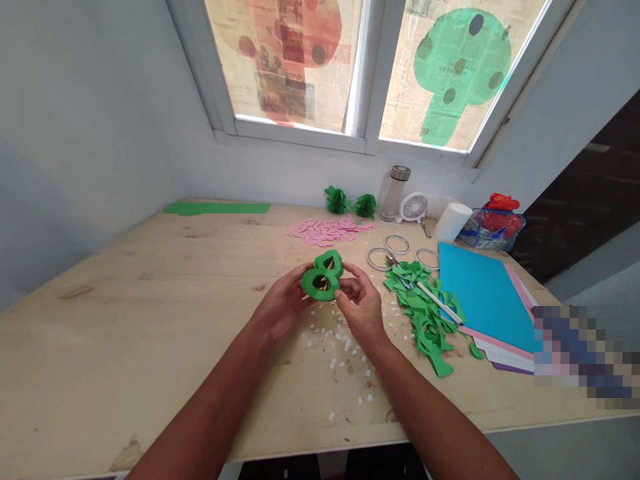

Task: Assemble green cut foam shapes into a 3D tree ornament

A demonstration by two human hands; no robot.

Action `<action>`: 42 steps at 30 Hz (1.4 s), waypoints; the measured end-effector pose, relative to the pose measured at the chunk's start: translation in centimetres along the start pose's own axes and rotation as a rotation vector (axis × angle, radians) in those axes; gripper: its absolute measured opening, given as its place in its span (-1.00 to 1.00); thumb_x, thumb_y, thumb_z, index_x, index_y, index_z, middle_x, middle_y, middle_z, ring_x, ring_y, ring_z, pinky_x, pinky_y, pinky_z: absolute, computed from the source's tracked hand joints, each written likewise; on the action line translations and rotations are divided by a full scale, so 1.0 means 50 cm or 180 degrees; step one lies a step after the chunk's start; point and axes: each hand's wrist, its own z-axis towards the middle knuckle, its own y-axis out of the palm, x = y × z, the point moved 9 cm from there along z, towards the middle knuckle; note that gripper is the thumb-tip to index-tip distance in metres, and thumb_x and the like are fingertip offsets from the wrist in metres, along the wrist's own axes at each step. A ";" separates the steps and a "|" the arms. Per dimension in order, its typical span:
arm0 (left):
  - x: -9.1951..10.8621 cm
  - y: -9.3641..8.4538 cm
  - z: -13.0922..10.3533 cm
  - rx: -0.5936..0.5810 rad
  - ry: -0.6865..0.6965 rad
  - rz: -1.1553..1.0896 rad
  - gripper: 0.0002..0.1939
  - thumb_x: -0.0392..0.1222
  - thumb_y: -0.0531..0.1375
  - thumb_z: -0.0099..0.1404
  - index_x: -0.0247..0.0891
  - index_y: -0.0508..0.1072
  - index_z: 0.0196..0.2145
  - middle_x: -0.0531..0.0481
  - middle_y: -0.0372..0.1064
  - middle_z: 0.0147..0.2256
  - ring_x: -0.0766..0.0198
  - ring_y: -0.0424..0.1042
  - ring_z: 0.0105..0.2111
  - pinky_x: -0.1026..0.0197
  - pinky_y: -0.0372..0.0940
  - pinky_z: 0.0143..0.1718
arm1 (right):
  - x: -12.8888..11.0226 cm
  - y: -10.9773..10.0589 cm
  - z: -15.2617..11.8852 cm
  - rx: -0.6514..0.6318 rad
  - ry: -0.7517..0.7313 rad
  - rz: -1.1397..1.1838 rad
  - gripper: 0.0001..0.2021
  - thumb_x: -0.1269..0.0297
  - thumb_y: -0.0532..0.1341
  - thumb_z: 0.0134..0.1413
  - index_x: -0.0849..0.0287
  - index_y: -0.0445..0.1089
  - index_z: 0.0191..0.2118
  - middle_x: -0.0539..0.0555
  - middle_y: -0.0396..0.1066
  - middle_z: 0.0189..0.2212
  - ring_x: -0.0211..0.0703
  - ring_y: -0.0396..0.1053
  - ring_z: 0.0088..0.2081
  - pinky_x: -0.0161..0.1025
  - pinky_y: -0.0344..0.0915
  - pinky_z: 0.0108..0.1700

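A green paper shape (313, 291) is held above the table (150, 320), gripped between the fingers of the left hand (283, 301) and right hand (364, 310). Its layers are best pinched lightly and kept aligned. In the clear blue-edged bag (483, 230), red material (504, 202) is seen.

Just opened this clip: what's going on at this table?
A person holds a layered green paper piece between the left hand and the right hand, above the wooden table. Behind it lie pink paper cutouts, with two green paper shapes standing near the wall. To the right are green scraps, a white pen, tape rolls and a blue sheet.
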 end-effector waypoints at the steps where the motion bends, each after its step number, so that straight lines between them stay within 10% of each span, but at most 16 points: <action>1: -0.003 0.008 -0.003 -0.0132 -0.0095 -0.0089 -0.70 -0.10 0.26 0.11 -0.22 0.49 -0.19 -0.07 0.49 -0.22 0.17 0.44 -0.28 0.20 0.32 -0.29 | 0.000 0.000 0.000 -0.0009 0.0007 0.0007 -0.53 0.44 0.19 -0.10 0.15 0.28 0.02 0.03 0.50 -0.37 -0.19 0.46 -0.33 -0.29 0.35 -0.28; 18: 0.007 0.020 -0.024 -0.0442 -0.0068 -0.0281 -0.49 -0.29 0.23 0.05 -0.16 0.39 0.01 -0.01 0.46 -0.28 0.16 0.45 -0.32 0.14 0.33 -0.28 | -0.008 -0.010 -0.003 0.0118 0.0132 -0.0271 -0.60 0.42 0.18 -0.11 0.18 0.36 -0.05 0.06 0.51 -0.33 -0.21 0.43 -0.36 -0.32 0.32 -0.34; 28: 0.026 0.044 -0.033 -0.0965 0.0086 -0.0118 -0.49 -0.37 0.19 0.02 -0.16 0.40 -0.02 -0.10 0.34 0.07 0.00 0.36 0.01 0.05 0.31 -0.09 | -0.004 -0.011 -0.003 0.0121 0.0176 -0.0154 -0.62 0.42 0.17 -0.10 0.16 0.36 -0.07 0.04 0.49 -0.36 -0.20 0.43 -0.34 -0.30 0.34 -0.32; 42: 0.037 0.033 -0.034 -0.0658 0.0194 0.0049 -0.69 -0.30 0.32 0.06 -0.19 0.41 -0.20 -0.11 0.44 -0.05 -0.03 0.34 0.05 0.13 0.35 -0.18 | -0.019 -0.001 -0.009 0.0016 0.0014 -0.0195 -0.62 0.44 0.17 -0.09 0.16 0.34 -0.06 0.07 0.51 -0.32 -0.19 0.44 -0.32 -0.28 0.39 -0.29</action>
